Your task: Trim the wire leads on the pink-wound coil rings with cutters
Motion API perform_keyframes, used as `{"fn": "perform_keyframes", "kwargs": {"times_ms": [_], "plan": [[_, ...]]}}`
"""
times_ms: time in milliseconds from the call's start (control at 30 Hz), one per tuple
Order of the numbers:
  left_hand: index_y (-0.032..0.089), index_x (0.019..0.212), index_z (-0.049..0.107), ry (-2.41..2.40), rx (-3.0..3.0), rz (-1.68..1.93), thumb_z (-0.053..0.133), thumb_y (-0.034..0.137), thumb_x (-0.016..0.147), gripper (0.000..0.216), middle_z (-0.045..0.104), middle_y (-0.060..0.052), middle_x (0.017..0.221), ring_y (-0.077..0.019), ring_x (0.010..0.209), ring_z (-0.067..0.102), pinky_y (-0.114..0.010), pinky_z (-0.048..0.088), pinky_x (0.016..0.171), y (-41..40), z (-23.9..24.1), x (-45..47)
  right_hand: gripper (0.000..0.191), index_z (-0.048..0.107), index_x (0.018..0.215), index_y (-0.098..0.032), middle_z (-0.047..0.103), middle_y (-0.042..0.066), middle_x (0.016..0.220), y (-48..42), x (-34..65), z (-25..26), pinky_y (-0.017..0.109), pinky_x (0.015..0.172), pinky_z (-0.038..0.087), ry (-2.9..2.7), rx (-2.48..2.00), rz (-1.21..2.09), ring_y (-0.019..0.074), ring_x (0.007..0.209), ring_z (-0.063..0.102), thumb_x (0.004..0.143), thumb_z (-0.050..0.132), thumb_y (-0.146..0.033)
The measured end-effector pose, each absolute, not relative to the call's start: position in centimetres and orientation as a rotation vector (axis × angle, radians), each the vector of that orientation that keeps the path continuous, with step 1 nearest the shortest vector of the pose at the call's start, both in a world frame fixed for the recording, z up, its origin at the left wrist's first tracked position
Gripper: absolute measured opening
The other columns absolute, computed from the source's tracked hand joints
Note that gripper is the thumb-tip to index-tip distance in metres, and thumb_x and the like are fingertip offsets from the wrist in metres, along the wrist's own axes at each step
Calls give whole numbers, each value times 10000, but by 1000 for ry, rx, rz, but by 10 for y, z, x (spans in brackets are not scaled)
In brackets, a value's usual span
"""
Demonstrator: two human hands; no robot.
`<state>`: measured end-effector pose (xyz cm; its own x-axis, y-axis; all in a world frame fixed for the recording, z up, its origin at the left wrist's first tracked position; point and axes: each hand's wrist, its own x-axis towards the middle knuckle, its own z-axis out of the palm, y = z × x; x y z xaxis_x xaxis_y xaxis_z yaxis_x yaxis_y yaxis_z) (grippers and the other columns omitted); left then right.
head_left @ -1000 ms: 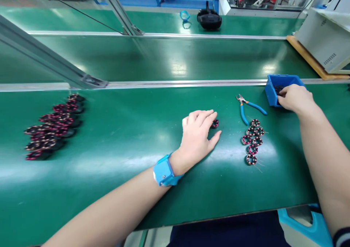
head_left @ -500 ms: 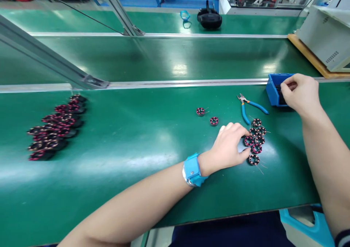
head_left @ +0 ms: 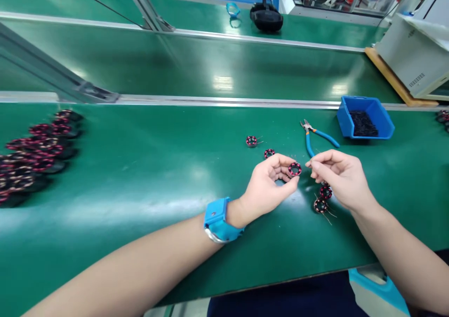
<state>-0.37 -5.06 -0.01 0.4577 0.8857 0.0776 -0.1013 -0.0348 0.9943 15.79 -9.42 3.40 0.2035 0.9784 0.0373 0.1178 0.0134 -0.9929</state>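
My left hand (head_left: 268,181), with a blue wrist strap above it, grips a small ring-shaped wound coil (head_left: 294,169) between thumb and fingertips, lifted off the table. Just to the right, my right hand (head_left: 338,174) is closed in a pinch; what its fingertips hold is too small to make out. Below the right hand lie a red-and-black coil (head_left: 326,192) and a copper-coloured coil (head_left: 320,206) with thin wire leads; others of that group are hidden behind the hand. A loose coil (head_left: 269,153) sits behind my left fingers, and another coil (head_left: 251,141) lies farther left.
Blue-handled cutting pliers (head_left: 321,136) lie open behind my right hand. A blue bin (head_left: 385,125) holds many small black pieces. Rows of coils on black parts (head_left: 45,148) stand at the left. A metal rail (head_left: 210,103) runs along the table's back edge.
My right hand has come from the blue bin toward the left hand, pinched. The left hand has picked up a coil from the group and drawn it left. The view has shifted right.
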Motion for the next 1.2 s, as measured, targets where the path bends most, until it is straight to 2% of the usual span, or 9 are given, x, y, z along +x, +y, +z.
{"fn": "perform_keyframes", "kwargs": {"times_ms": [200, 367, 533, 800, 1200], "plan": [[129, 942, 592, 776, 1261, 913, 748, 137, 649, 332, 639, -7, 746, -85, 601, 598, -215, 526, 576, -48, 1, 3, 184, 656, 734, -171, 647, 2, 574, -93, 159, 36, 231, 447, 482, -1093, -1366, 1040, 118, 503, 605, 742, 733, -338], [147, 804, 557, 768, 1183, 932, 796, 145, 602, 313, 609, 17, 705, -89, 608, 604, -212, 529, 573, -46, 1, 2, 200, 649, 721, -173, 641, 1, 578, -94, 156, 35, 237, 448, 477, -1091, -1374, 1057, 121, 507, 601, 730, 743, -349], [159, 727, 492, 802, 1208, 1005, 826, 156, 569, 370, 554, 54, 639, -57, 540, 551, -165, 468, 496, -47, 2, 3, 175, 652, 729, -164, 642, 3, 577, -94, 153, 33, 234, 456, 475, -1084, -1365, 1050, 116, 504, 598, 747, 734, -318], [164, 717, 462, 870, 1243, 1102, 813, 149, 562, 385, 539, 65, 648, -40, 526, 505, -148, 429, 470, -49, 8, 5, 157, 660, 726, -157, 646, -1, 569, -94, 149, 30, 213, 446, 460, -1058, -1351, 1045, 103, 488, 591, 743, 742, -291], [163, 712, 450, 857, 1230, 1140, 800, 147, 573, 378, 525, 70, 652, -34, 531, 510, -134, 441, 476, -49, 8, 6, 156, 679, 734, -168, 689, 21, 647, -95, 148, 26, 224, 431, 475, -1082, -1362, 983, 109, 498, 597, 747, 744, -309]]}}
